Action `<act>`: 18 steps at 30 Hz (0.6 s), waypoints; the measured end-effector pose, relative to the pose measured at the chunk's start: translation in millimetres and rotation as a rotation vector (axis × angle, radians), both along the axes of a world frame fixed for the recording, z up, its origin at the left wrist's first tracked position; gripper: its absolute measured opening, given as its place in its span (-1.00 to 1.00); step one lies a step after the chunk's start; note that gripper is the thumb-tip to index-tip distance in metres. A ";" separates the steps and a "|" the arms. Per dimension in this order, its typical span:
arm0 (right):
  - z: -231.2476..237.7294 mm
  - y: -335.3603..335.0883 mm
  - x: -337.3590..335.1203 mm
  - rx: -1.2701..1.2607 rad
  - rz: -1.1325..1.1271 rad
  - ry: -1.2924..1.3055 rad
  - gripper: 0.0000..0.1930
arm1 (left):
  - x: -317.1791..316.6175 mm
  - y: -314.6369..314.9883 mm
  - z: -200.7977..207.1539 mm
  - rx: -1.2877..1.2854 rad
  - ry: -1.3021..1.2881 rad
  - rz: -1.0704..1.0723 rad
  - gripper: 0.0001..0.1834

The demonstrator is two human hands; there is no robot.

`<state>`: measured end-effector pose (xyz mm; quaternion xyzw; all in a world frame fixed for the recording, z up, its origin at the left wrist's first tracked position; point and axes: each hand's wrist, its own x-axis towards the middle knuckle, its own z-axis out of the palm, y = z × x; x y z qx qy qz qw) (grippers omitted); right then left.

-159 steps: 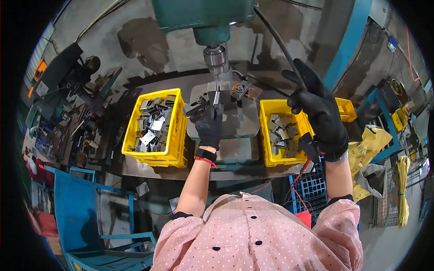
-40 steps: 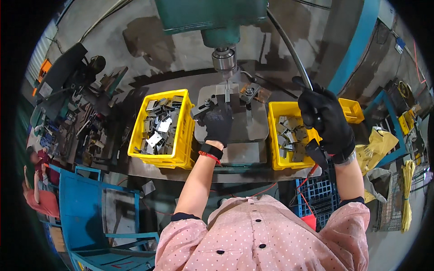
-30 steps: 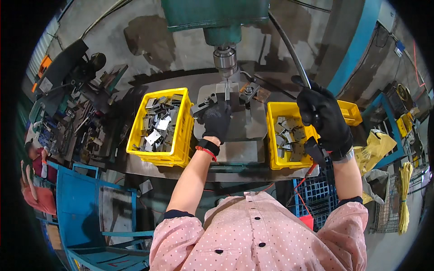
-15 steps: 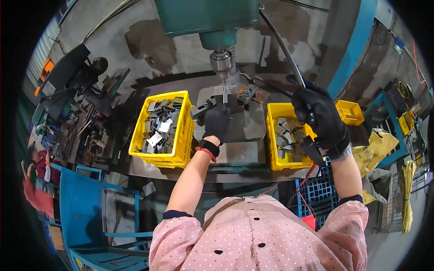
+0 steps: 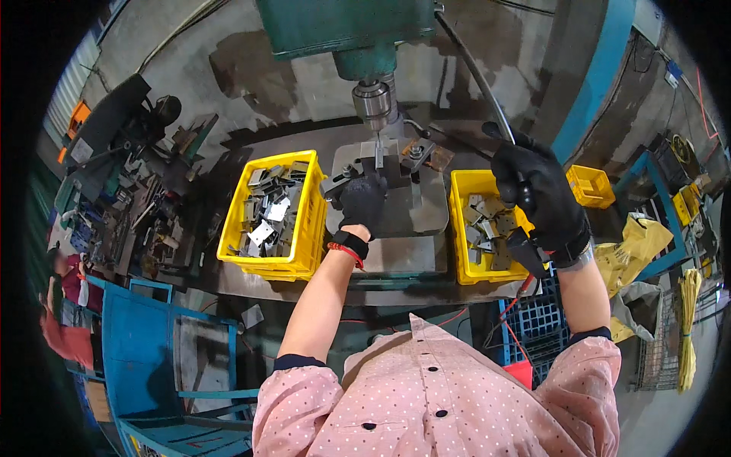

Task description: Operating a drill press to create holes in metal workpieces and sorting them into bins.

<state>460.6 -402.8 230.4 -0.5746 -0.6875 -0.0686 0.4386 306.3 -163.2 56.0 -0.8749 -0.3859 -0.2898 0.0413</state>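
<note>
Green drill (image 5: 346,29) cropped, left fingers (image 5: 368,184) indistinct

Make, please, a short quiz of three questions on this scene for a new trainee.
1. True or false: the left hand is nearer to the left bin than to the right bin.
2. The right hand is gripping: A) the chuck; B) the lever; C) the table.
3. Which of the two bins looks fuller?

Key: 1. True. 2. B. 3. The left bin.
</note>
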 end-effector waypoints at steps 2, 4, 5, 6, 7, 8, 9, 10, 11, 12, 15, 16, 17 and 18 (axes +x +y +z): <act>2.8 3.3 -1.6 0.023 0.034 -0.001 -0.81 | -0.4 1.7 -3.4 0.034 -0.033 -0.012 -0.79; 6.1 4.5 -5.5 0.021 0.037 -0.010 -0.79 | -3.5 -2.4 -3.8 0.066 -0.046 -0.039 -0.80; 6.6 4.3 -6.5 0.020 0.039 -0.015 -0.78 | -4.8 0.7 -2.8 0.023 -0.038 -0.077 -0.79; 6.0 2.6 -7.2 -0.019 0.043 0.070 -0.78 | -6.0 6.5 2.2 -0.019 -0.033 -0.114 -0.79; 4.4 0.3 -7.9 -0.057 0.048 0.155 -0.77 | -7.0 8.7 5.5 -0.060 -0.029 -0.152 -0.79; 5.1 -1.4 -8.7 -0.091 0.047 0.188 -0.77 | -8.3 5.8 5.7 -0.021 -0.006 -0.132 -0.79; 5.6 -2.6 -7.5 -0.123 0.043 0.223 -0.76 | -7.7 1.0 10.4 0.024 0.021 -0.117 -0.78; 8.8 -4.0 -6.8 -0.149 0.032 0.206 -0.76 | -7.0 -2.5 13.3 0.068 0.048 -0.102 -0.78; 10.7 -4.8 -5.9 -0.176 0.020 0.190 -0.76 | -8.5 -1.3 12.1 0.050 -0.006 -0.136 -0.78; 9.5 -4.7 -6.4 -0.139 0.027 0.186 -0.77 | -13.8 2.4 10.3 0.032 -0.056 -0.172 -0.78; 6.2 -4.0 -5.9 -0.091 0.021 0.154 -0.78 | -11.4 8.9 8.0 0.079 -0.103 -0.188 -0.76; 7.8 -5.2 -4.8 -0.116 0.005 0.133 -0.78 | -9.4 8.2 9.1 0.108 -0.100 -0.177 -0.75; 5.6 -4.3 -3.2 -0.106 0.009 0.119 -0.80 | -6.3 7.6 10.1 0.171 -0.048 -0.131 -0.74; 6.8 -5.2 -3.8 -0.093 0.013 0.100 -0.81 | -4.0 14.0 7.7 0.209 -0.025 -0.147 -0.74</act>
